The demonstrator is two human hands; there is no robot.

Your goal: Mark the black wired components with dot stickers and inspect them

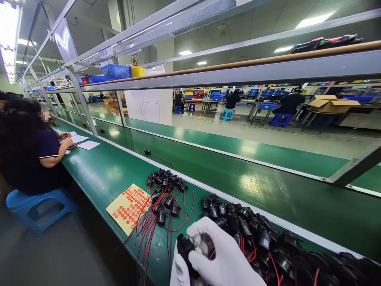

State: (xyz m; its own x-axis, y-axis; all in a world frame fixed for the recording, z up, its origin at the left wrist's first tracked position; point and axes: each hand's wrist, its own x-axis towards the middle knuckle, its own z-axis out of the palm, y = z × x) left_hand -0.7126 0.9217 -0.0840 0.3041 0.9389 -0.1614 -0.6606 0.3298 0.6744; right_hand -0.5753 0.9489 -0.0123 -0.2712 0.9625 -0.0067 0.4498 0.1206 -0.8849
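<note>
Both my hands wear white gloves at the bottom middle of the view. My right hand (222, 254) is curled over a small black component (185, 247), thumb pressed against it. Only an edge of my left hand (178, 272) shows, closed on the same component from below and the left. A heap of black components (262, 238) with red wires lies just right of my hands. A second, smaller bunch with long red and black leads (165, 194) lies ahead on the green bench (98, 174). Beside that bunch lies a yellow sheet of red dot stickers (128, 206).
A green conveyor belt (268, 186) runs behind a white strip. One loose black part (147, 151) lies further up the bench. A co-worker in dark clothes (29, 155) sits at the left on a blue stool (32, 206), a hand on papers (79, 140). A metal shelf frame carries blue crates (114, 71) overhead.
</note>
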